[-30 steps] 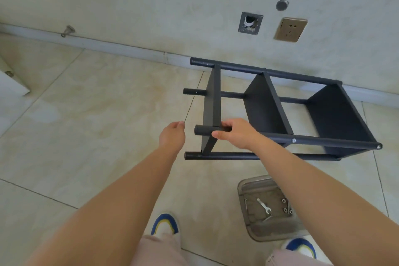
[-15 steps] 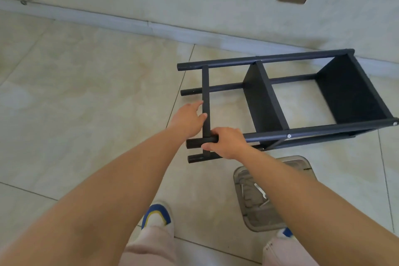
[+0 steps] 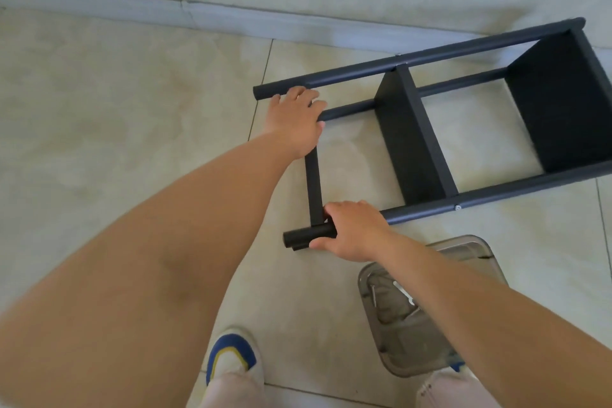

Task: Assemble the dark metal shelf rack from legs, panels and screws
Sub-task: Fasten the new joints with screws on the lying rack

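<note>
Reaching further than a second ago, the left hand (image 3: 294, 119) now grasps the far leg (image 3: 414, 58) of the shelf rack (image 3: 410, 139) lying on the floor, while the right hand (image 3: 351, 230) clenches its near leg (image 3: 496, 197), probably to stand it upright.

The shelf rack (image 3: 414, 142) at the right of the frame was dark metal with a smooth matt coat, and one bright screw head (image 3: 458, 207) shone on its near leg. The floor (image 3: 132, 109) was glossy beige stone-look tile. At the lower right, the tray (image 3: 410, 325) looked like clear grey plastic holding bright metal tools (image 3: 402, 290)
</note>
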